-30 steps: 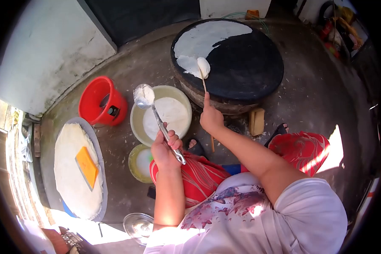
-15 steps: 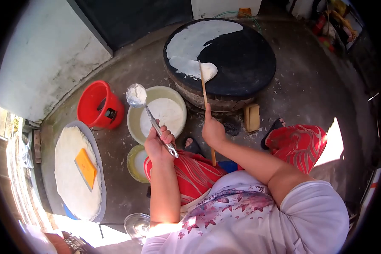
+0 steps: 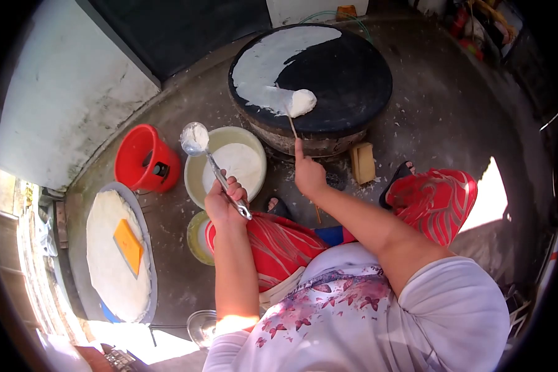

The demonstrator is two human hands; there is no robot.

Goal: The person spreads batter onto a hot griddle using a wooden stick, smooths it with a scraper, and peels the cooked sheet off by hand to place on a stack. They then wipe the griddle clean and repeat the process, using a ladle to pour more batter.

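Observation:
My left hand (image 3: 227, 201) is closed round the handle of a metal ladle (image 3: 196, 139), whose bowl holds white batter, beside the wide pale basin (image 3: 260, 167) of batter. In my right hand (image 3: 310, 177) is a thin wooden spreader (image 3: 292, 126), index finger stretched along its stick. The spreader's far end touches the round black griddle (image 3: 353, 87) near its front left edge. A thick lump of batter (image 3: 303, 103) sits just right of it. From there a thin white layer (image 3: 260, 62) curves along the griddle's left and back.
A red bucket (image 3: 147, 160) stands left of the basin. Nearer me, a round board (image 3: 152, 291) holds stacked white sheets (image 3: 115, 279) with an orange scraper (image 3: 128, 245) on top. A smaller bowl (image 3: 196, 239) and a wooden block (image 3: 363, 163) sit on the floor.
The spreader has turned, its near end swinging right, and the batter lump now looks rounder and thicker. The whole view has shifted slightly. My left hand still holds the ladle beside the basin.

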